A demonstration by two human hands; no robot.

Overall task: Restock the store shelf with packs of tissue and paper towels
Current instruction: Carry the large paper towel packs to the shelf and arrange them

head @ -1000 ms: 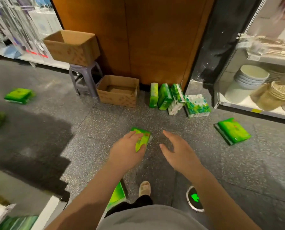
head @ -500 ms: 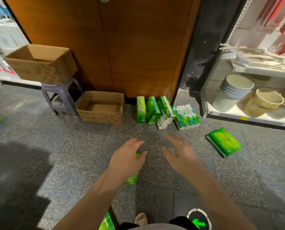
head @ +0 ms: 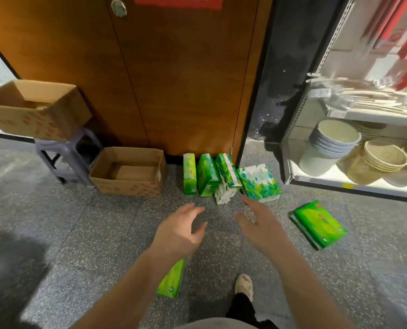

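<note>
Speckled floor (head: 91,233) lying under both hands. Left hand (head: 178,231) and right hand (head: 259,224) hovering spread, gripping nothing. Tissue packs (head: 221,176) standing just beyond fingertips; one pack (head: 171,279) lying beneath left wrist.

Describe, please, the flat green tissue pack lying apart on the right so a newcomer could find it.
Start at the lit store shelf holding stacked bowls. On the speckled floor before it lies a flat bright-green tissue pack. Unlike the packs standing against the wooden door, it lies alone, face up.
</note>
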